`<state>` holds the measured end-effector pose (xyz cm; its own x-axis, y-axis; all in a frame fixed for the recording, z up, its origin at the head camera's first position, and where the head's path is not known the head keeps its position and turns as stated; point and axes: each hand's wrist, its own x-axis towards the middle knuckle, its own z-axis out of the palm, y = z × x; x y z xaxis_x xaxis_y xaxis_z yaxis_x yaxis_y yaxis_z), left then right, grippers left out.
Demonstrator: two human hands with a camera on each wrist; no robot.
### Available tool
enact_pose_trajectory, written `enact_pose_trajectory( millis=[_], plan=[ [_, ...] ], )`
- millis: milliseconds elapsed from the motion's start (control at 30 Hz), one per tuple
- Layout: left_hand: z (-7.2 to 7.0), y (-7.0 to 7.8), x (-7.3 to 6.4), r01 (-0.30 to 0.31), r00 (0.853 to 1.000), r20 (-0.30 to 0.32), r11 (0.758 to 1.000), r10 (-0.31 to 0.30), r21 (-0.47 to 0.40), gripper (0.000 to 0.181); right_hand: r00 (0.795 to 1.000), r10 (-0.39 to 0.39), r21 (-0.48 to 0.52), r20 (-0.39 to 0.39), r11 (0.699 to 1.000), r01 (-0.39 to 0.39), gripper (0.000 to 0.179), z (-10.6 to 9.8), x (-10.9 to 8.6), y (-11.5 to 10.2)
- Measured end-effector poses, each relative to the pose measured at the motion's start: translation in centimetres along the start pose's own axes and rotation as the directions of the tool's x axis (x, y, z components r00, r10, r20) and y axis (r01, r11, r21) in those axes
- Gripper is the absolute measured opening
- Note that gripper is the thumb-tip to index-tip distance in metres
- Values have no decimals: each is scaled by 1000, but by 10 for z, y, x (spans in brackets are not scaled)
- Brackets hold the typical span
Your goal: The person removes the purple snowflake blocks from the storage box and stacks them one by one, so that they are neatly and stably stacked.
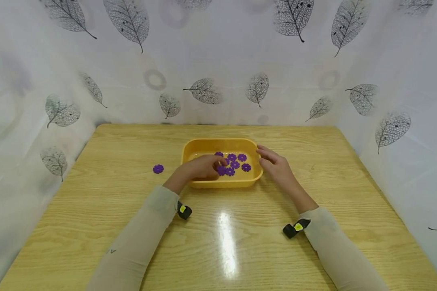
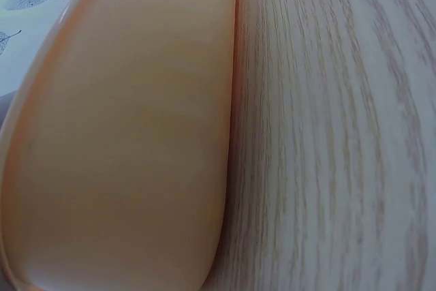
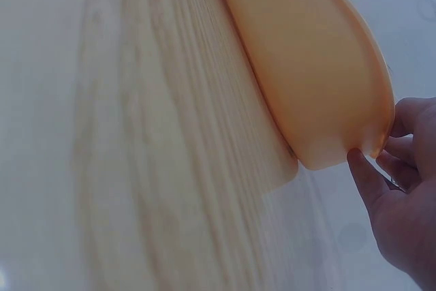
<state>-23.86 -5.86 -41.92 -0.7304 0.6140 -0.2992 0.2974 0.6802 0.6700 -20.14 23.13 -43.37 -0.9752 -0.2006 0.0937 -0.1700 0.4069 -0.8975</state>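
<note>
A yellow plastic tub with rounded corners stands on the table, several purple flower-shaped discs lying loose in its right half. My left hand reaches over the near left rim, its bent fingers among the discs; whether they pinch one is hidden. At the tub's right end, my right hand holds the rim. In the right wrist view, its thumb presses the tub's outer wall and the other fingers lie at the rim. The left wrist view shows the tub's outer wall, not the hand.
One more purple disc lies on the wooden table, left of the tub. White curtains with a leaf print hang behind the table and along both sides. Each wrist wears a small black camera.
</note>
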Motion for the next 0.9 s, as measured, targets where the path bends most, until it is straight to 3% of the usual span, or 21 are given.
enact_pose_trajectory(
  millis=[600,767,900],
  plan=[
    [-1,0,1,-17,998,-52,999,18,34,35,1000,-11,4,-13,1000,11,41,0,0,3],
    [-1,-2,2,-23,995,-95,999,18,-49,34,1000,-8,2,-4,1000,8,42,0,0,2],
    [-3,-4,2,-63,989,-139,987,42,-151,35,1000,2,12,-3,1000,-2,42,0,1,2]
  ],
)
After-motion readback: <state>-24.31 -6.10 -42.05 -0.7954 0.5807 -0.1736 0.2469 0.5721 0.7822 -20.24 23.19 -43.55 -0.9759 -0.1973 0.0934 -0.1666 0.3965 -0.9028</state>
